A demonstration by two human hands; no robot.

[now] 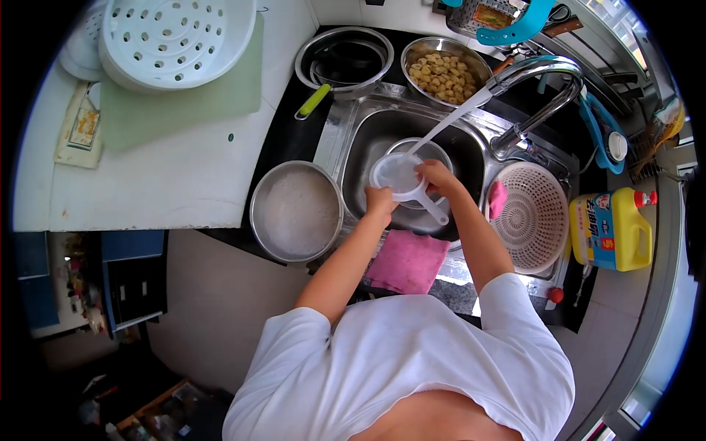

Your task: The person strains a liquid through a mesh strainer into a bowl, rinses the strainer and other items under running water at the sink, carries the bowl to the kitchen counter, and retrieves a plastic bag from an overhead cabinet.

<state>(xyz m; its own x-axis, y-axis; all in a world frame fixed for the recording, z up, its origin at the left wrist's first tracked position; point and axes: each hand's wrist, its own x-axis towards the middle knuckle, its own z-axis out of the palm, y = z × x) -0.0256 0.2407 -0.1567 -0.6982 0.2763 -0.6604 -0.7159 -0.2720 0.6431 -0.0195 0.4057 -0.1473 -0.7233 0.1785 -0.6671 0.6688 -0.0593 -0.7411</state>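
Observation:
Water runs from the curved faucet (540,67) into a white translucent strainer or scoop (398,173) with a handle, held over the steel sink (360,147). My left hand (380,201) grips its near left rim. At its right rim is my right hand (437,178), fingers closed on the edge. Beneath it, a round metal bowl (439,152) sits in the sink, partly hidden. Left of the sink stands a steel bowl (296,211) of cloudy whitish liquid. A pink cloth (409,262) lies on the sink's front edge.
Behind the sink are a bowl of yellowish-brown pieces (443,76) and a pot with a green-handled item (315,101). On the right stand a beige colander (531,217) and a yellow bottle (631,229). A white perforated basket (176,40) rests on the left counter.

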